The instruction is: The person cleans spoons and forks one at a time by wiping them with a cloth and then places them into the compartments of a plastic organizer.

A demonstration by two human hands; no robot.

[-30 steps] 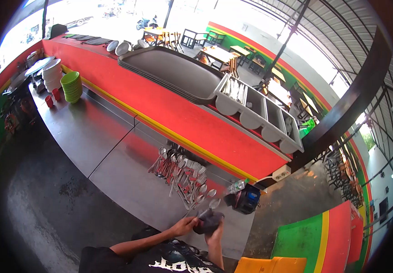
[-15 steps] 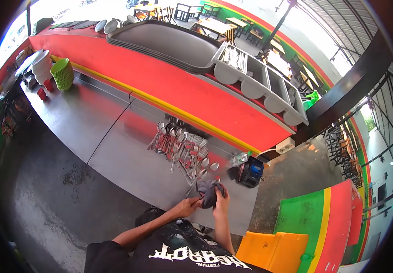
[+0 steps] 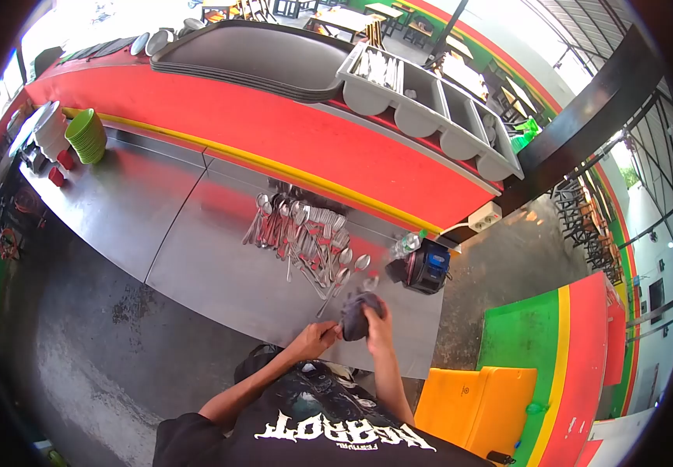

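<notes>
1. Head view: a long red counter wall [image 3: 258, 130] with a yellow stripe along its foot runs behind a grey metal worktable [image 3: 196, 272], which has a dark seam across it.
2. On top of the wall lies a stack of large, dark grey oblong trays [image 3: 258, 54]. At its right end stands a light grey plastic cutlery box [image 3: 430, 105] with several compartments; the leftmost one shown holds pale-looking cutlery [image 3: 377, 68].
3. A loose heap of shiny metal spoons and forks [image 3: 305, 237] spreads over the middle of the worktable, with a few spoons at its near right edge.
4. Toward the table's far left end stands a leaning stack of lime-green bowls [image 3: 86, 137], with small red cups [image 3: 57, 177] beside it.
5. Right of the heap sits a black bag with a blue patch [image 3: 427, 266], a clear plastic bottle [image 3: 406, 245] just beside it.
6. The right hand [image 3: 379, 323] is curled closed around a bunched dark grey cloth [image 3: 358, 315], above the table's near edge.
7. The left hand [image 3: 315, 340] is pinched shut at the cloth's left side; what its fingertips grip is too small to tell.
8. A blurred metal spoon bowl [image 3: 370, 283] shows just beyond the cloth; whether it is held cannot be told.
</notes>
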